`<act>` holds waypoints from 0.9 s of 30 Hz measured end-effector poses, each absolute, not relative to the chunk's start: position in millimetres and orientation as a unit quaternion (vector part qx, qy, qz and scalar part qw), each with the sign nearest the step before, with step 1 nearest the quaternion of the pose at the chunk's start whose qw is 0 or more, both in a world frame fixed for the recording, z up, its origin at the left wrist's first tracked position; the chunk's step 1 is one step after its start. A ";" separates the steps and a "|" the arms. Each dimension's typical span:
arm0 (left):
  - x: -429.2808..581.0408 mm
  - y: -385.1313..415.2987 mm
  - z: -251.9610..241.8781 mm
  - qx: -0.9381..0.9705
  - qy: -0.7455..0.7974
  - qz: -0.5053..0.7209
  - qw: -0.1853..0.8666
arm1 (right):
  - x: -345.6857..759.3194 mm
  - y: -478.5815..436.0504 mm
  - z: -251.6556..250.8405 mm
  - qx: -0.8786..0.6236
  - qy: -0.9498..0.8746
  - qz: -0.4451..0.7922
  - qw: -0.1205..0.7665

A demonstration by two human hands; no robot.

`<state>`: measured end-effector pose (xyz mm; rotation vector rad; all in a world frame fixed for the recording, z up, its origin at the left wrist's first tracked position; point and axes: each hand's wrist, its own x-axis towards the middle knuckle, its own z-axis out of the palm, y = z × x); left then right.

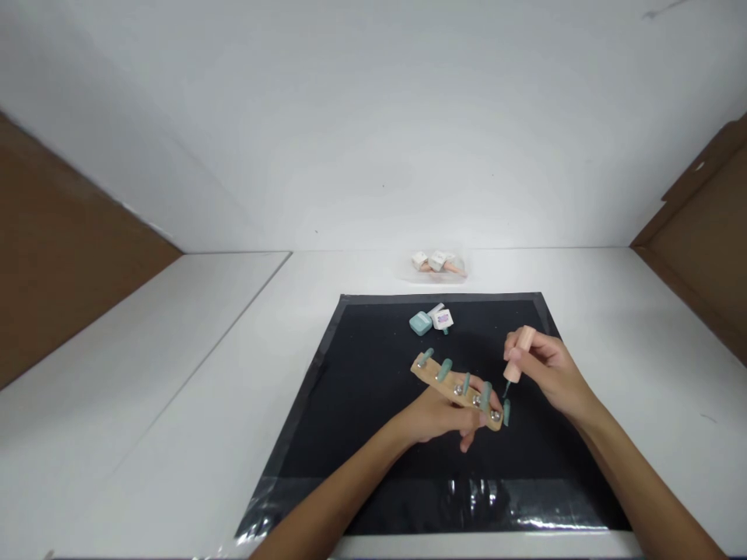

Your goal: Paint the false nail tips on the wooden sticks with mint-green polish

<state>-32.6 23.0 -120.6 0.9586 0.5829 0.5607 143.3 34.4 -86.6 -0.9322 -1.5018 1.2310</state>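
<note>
My left hand (pixel 435 416) grips a wooden nail practice stand (pixel 429 370) from beneath, tilted down to the right. Several green false nails (pixel 444 369) stick up from round metal studs along it. The green nail at the right end (pixel 506 413) hangs out past the wood. Pinched in my right hand (pixel 557 372) is a nail polish brush with a pink cap handle (pixel 519 355). Its dark bristle tip (pixel 506 388) points down just above the end nail; whether they touch I cannot tell.
A teal square bottle (pixel 421 323) and a white-topped block (pixel 443 319) lie on the black mat (pixel 373 404). Behind the mat, a clear tray (pixel 439 276) holds white-and-pink pieces. Brown cardboard panels (pixel 700 202) stand at both sides, and a white wall closes the back.
</note>
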 end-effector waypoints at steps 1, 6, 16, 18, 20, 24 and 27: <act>-32.5 23.1 -120.4 0.450 0.272 0.262 0.809 | 143.5 34.9 -87.9 -0.377 -0.609 0.505 0.481; -32.1 23.4 -119.9 0.456 0.269 0.259 0.808 | 143.1 33.8 -88.6 -0.320 -0.622 0.544 0.464; -32.0 23.4 -122.3 0.459 0.271 0.242 0.811 | 144.0 34.1 -85.9 -0.337 -0.631 0.525 0.461; -31.4 23.3 -122.1 0.457 0.267 0.244 0.813 | 143.9 33.9 -85.9 -0.325 -0.643 0.535 0.442; -31.0 23.1 -122.6 0.455 0.264 0.244 0.815 | 143.6 33.7 -84.9 -0.338 -0.649 0.529 0.430; -31.3 22.9 -123.7 0.459 0.271 0.234 0.813 | 142.9 34.1 -82.5 -0.374 -0.638 0.507 0.444; -31.3 23.1 -122.5 0.456 0.274 0.234 0.814 | 142.3 34.9 -81.7 -0.359 -0.640 0.517 0.440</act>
